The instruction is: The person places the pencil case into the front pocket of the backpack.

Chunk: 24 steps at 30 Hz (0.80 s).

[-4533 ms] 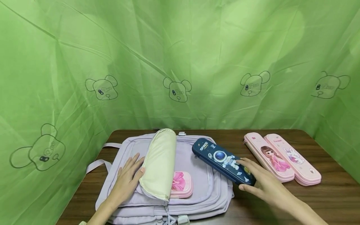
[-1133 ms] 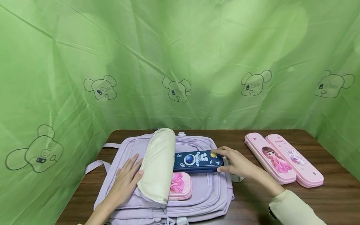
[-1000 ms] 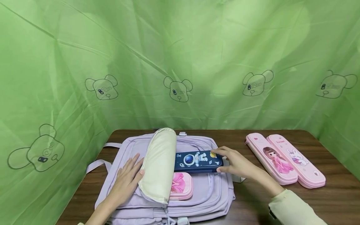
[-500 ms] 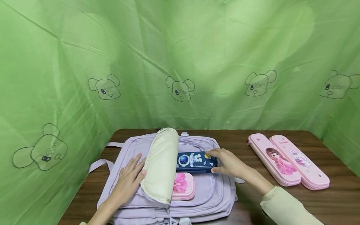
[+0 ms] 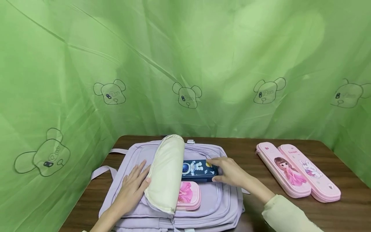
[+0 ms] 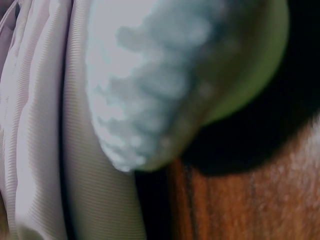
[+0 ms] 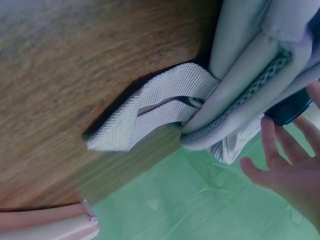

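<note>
A lavender backpack (image 5: pixel 210 206) lies flat on the table, its cream-lined flap (image 5: pixel 166 174) folded back over the middle. My left hand (image 5: pixel 131 188) rests on the bag left of the flap, fingers spread and straight, thumb touching the flap's edge. With thumb and fingers my right hand (image 5: pixel 232 172) grips the right end of a navy astronaut pencil case (image 5: pixel 198 170). That case's left end is hidden beneath the flap. Just in front of it, a pink pencil case (image 5: pixel 189 196) pokes out from under the flap. The right wrist view shows fingers at the navy case's dark end (image 7: pixel 287 110).
Two pink pencil cases, one with a doll (image 5: pixel 282 169) and one with a rabbit (image 5: pixel 310 174), lie side by side on the right of the wooden table (image 5: pixel 347 212). A webbing strap (image 7: pixel 165 107) sticks out from the bag. Green cloth (image 5: pixel 214 64) surrounds the table.
From above the bag's right side, my right hand has brought the navy pencil case left and slid it further beneath the flap. My left hand has stayed beside the flap.
</note>
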Each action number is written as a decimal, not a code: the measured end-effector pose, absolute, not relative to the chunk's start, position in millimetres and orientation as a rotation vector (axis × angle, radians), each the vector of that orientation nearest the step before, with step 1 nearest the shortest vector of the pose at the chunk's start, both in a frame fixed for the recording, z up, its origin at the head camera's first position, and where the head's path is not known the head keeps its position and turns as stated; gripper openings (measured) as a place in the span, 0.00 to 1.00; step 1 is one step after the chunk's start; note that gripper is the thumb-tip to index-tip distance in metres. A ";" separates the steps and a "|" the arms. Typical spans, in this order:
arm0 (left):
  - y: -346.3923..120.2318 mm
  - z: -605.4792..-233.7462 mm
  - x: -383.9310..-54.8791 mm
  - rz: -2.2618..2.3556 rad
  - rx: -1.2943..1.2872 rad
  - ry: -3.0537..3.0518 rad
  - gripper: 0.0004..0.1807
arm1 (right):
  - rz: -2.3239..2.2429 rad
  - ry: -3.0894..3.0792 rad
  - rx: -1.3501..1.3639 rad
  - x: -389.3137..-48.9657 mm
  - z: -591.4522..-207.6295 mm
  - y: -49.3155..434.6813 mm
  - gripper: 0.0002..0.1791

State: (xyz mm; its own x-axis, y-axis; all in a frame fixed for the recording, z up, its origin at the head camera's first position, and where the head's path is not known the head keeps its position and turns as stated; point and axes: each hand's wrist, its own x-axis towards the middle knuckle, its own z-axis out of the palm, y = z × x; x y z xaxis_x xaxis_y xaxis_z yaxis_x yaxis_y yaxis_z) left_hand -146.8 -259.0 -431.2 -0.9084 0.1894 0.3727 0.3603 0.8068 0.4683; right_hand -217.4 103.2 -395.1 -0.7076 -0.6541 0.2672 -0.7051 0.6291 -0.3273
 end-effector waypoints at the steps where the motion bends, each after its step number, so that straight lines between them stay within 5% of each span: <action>1: -259.2 -431.8 -146.4 -0.784 -0.421 -2.688 0.24 | 0.624 -2.720 1.152 -217.1 -397.0 101.9 0.35; 24: -260.6 -431.8 -146.3 -0.785 -0.434 -2.680 0.24 | 0.619 -2.682 1.186 -217.4 -406.0 85.5 0.34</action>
State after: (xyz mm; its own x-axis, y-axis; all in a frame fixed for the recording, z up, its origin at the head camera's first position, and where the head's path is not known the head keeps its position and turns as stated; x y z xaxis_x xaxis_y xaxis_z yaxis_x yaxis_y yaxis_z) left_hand -146.3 -260.6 -431.8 -0.9045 0.1976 0.3779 0.3702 0.8037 0.4659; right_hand -217.4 85.5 -406.0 -0.6779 -0.6748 0.2918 -0.7344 0.6035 -0.3105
